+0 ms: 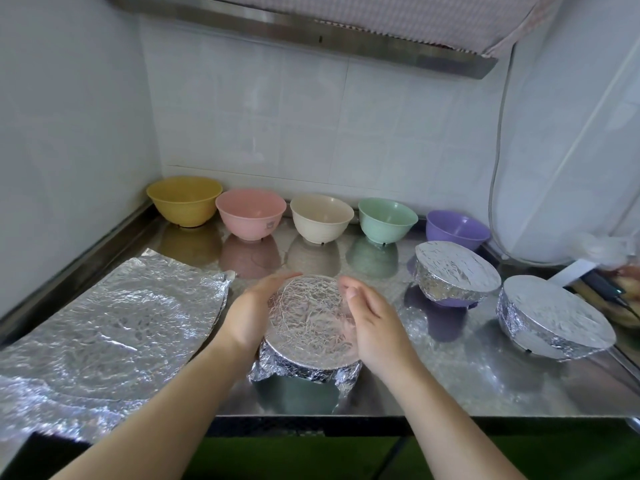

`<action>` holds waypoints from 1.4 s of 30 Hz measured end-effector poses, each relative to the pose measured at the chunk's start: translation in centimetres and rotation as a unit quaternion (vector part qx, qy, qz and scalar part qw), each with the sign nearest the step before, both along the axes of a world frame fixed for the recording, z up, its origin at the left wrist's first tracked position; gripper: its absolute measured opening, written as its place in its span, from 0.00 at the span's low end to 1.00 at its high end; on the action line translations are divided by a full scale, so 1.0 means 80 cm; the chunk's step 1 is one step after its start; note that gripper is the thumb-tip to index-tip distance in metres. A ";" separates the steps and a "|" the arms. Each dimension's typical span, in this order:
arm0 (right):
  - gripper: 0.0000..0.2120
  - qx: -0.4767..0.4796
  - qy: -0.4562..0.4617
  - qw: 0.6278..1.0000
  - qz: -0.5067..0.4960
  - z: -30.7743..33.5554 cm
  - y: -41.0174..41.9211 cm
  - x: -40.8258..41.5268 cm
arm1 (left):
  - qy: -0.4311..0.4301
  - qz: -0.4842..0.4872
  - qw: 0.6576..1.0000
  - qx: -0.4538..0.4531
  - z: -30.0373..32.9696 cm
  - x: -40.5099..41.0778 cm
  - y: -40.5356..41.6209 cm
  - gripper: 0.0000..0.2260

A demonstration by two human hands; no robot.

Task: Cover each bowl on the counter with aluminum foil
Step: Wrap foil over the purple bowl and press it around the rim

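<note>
Here, head view: a steel desk point(450, 368) in a tiled kitchen corner.
Hands: left hand point(254, 310) and right hand point(372, 323), fingers loosely extended, press the sides of a foil-covered bowl point(311, 327) at the desk's near edge.
Covered already: two foil-wrapped bowls point(457, 271) point(554, 317) at right.
Uncovered: yellow bowl point(183, 202), pink bowl point(250, 213), cream bowl point(321, 218), green bowl point(387, 220), purple bowl point(457, 228) along the wall.
Spare foil sheet point(104, 327): flat at left.

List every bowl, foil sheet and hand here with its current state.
Yellow bowl: uncovered.
Pink bowl: uncovered.
Cream bowl: uncovered.
Green bowl: uncovered.
Purple bowl: uncovered.
Foil-covered purple bowl: covered.
Far-right bowl: covered.
Front bowl: foil on, between the hands.
Foil sheet: flat, crinkled.
Left hand: open.
Right hand: open.
</note>
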State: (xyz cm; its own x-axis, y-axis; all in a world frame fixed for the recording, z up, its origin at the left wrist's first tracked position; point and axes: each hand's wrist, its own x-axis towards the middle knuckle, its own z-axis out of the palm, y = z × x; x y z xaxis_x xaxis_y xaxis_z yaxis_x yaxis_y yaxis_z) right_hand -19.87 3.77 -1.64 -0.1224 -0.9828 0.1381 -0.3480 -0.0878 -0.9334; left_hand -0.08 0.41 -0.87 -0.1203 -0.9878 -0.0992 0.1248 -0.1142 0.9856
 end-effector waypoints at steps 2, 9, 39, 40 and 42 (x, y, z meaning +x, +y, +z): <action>0.16 -0.015 -0.039 0.997 -0.063 -0.004 0.004 0.006 | 0.039 0.015 0.999 0.028 -0.003 -0.005 0.007 0.15; 0.19 0.046 -0.389 0.903 -0.174 -0.001 0.014 0.040 | 0.196 0.079 0.973 0.090 -0.022 -0.018 0.017 0.18; 0.50 -0.051 -0.072 0.991 0.097 -0.039 0.054 -0.002 | -0.123 -0.080 0.973 -0.179 -0.055 0.017 0.050 0.53; 0.51 -0.050 -0.065 0.992 0.096 -0.040 0.054 -0.003 | -0.127 -0.078 0.973 -0.177 -0.055 0.016 0.051 0.52; 0.51 -0.045 -0.055 0.993 0.092 -0.043 0.053 -0.003 | -0.129 -0.074 0.973 -0.178 -0.053 0.014 0.054 0.51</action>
State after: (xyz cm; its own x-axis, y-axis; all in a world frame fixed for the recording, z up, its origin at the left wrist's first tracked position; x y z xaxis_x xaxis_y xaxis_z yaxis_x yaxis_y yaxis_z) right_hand -20.14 8.02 -5.05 0.0382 -0.9741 0.2228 -0.2152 -0.2257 -0.9501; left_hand 1.06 4.71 -5.08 -0.2806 -0.9389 0.1993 -0.1230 0.2412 0.9627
